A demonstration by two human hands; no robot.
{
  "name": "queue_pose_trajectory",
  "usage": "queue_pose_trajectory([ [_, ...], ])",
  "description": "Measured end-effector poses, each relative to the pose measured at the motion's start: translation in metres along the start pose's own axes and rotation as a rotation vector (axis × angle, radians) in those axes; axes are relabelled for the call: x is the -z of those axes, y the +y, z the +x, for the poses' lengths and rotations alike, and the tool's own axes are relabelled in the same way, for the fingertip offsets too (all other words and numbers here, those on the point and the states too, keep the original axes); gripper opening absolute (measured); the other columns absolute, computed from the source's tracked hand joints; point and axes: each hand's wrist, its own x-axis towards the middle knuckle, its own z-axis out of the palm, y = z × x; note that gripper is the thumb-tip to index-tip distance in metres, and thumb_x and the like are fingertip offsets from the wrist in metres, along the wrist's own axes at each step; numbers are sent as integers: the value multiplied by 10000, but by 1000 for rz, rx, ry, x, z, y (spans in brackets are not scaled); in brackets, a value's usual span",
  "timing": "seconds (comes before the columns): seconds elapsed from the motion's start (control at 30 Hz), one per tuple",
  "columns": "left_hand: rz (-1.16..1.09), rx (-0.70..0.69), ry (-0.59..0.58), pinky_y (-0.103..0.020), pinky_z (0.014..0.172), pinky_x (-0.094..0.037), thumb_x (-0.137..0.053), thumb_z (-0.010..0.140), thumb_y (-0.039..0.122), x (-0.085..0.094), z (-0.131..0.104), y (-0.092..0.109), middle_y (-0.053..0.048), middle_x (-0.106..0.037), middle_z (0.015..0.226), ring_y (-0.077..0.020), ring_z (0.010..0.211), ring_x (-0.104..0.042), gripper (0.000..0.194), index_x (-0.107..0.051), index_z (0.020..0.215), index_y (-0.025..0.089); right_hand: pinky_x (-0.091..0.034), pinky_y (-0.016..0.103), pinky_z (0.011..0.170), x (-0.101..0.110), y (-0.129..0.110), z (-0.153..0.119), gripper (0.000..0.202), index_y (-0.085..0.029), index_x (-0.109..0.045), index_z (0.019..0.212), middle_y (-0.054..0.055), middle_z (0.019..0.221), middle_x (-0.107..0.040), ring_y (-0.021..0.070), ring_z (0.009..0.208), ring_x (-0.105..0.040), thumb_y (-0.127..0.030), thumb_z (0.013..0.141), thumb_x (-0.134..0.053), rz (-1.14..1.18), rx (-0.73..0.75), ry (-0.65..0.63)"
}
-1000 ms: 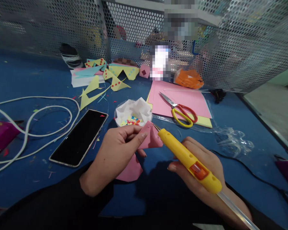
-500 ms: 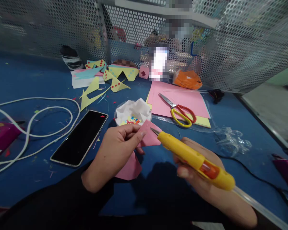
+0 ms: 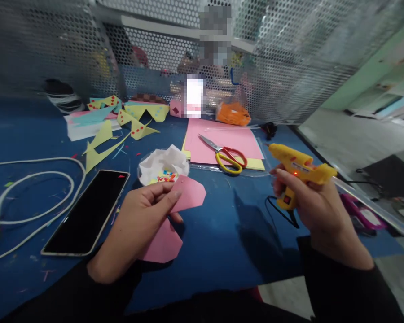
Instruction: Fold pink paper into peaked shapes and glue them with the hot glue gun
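My left hand point(image 3: 139, 224) pinches a cut pink paper piece point(image 3: 191, 194) between thumb and fingers. Another part of pink paper point(image 3: 163, 244) shows below that hand; whether the two are joined is hidden. Over the right side of the table, my right hand point(image 3: 319, 211) grips a yellow glue gun point(image 3: 291, 157), whose small red light is lit and whose nozzle points left. Just behind my left hand sits a bowl lined with white paper point(image 3: 160, 162), holding small coloured paper bits point(image 3: 166, 176).
Scissors point(image 3: 222, 152) lie on pink sheets point(image 3: 195, 141). A black-screened phone point(image 3: 87, 213) and a white cable point(image 3: 37, 159) are at the left. Yellow paper cutouts point(image 3: 146, 111) and an orange packet point(image 3: 233, 114) stand before the perforated metal screen point(image 3: 158, 45).
My right hand has carried the glue gun away to the right from the pink paper and turned it. The view has shifted right; my left hand still holds the paper.
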Motion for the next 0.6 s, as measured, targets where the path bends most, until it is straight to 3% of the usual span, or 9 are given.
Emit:
queue_pose_trajectory([
  [0.13, 5, 64, 11, -204, 418, -452, -740, 750, 509, 2, -4, 5, 15, -678, 523, -144, 442, -604, 448, -722, 1072, 198, -472, 301, 547, 38, 27, 24, 373, -199, -636, 939, 22, 784, -633, 173, 657, -591, -504, 744, -725, -138, -109, 45],
  [0.23, -4, 80, 17, -203, 408, -456, -770, 713, 480, 4, -7, 5, 24, -667, 520, -151, 453, -608, 451, -718, 1073, 213, -458, 327, 571, 55, 50, 39, 382, -187, -615, 934, 35, 756, -624, 185, 634, -577, -542, 795, -645, -484, -120, 67],
  [0.37, -38, 128, 46, -194, 395, -453, -781, 696, 520, 10, -8, 2, 30, -653, 518, -130, 418, -568, 496, -711, 1094, 232, -372, 353, 615, 62, 69, 47, 395, -212, -554, 713, 63, 713, -558, 221, 669, -528, -591, 806, -619, -871, -44, 60],
  [0.5, -71, 157, 89, -187, 390, -456, -776, 704, 558, 21, -11, 1, 38, -649, 523, -127, 424, -568, 538, -695, 1131, 241, -300, 354, 605, 63, 74, 44, 377, -220, -522, 704, 81, 757, -518, 203, 634, -462, -564, 841, -594, -966, -19, 79],
  [0.6, -93, 130, 125, -183, 406, -467, -769, 722, 531, 31, -15, 1, 46, -644, 517, -125, 436, -579, 498, -697, 1120, 240, -293, 352, 598, 65, 70, 42, 336, -246, -490, 652, 41, 696, -463, 190, 614, -437, -495, 850, -598, -953, -13, 2],
])
